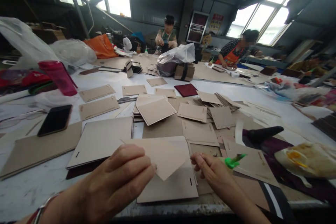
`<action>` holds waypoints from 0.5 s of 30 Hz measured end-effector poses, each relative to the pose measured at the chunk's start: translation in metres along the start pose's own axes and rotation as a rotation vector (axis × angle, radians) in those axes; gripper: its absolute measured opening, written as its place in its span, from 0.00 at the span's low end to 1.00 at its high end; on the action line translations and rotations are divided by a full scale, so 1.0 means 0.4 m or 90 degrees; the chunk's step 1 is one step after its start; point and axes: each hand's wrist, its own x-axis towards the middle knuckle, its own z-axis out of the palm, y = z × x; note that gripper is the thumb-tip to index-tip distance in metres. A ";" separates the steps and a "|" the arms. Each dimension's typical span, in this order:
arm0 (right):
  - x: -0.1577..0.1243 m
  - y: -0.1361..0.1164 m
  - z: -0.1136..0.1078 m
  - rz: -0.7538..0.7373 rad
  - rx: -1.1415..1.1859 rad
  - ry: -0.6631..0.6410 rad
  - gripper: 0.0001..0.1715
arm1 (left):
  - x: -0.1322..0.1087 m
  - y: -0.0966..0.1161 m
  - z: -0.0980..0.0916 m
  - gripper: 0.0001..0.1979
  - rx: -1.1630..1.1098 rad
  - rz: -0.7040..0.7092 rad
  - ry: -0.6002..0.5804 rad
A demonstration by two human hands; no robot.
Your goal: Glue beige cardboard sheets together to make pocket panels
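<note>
My left hand (123, 175) is closed on a tan cardboard piece (162, 155), pinching its left edge and holding it just above a larger grey board (178, 185) at the table's near edge. My right hand (212, 171) is curled round a green-tipped tool (232, 161) that sticks out to the right; its fingertips lie close to the cardboard piece's right corner. More tan cardboard pieces (154, 110) lie in loose stacks in the middle of the table.
A black phone (55, 119) and a pink bottle (58, 77) lie at the left. A dark red piece (186, 90) sits mid-table, a plastic bag (175, 57) behind it. A black tool (265, 133) and a wrapped food item (307, 159) are at the right. Two people work at the far side.
</note>
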 end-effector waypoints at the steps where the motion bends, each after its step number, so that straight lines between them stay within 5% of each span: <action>1: 0.003 0.001 0.006 0.022 0.024 -0.015 0.28 | -0.005 0.003 -0.003 0.20 0.011 0.024 -0.002; 5: 0.017 -0.003 0.018 0.072 0.083 -0.047 0.26 | -0.025 0.027 0.001 0.20 0.042 0.051 0.010; 15: -0.023 0.047 0.016 0.126 0.159 -0.041 0.23 | -0.129 0.074 0.098 0.25 -0.029 -0.183 0.115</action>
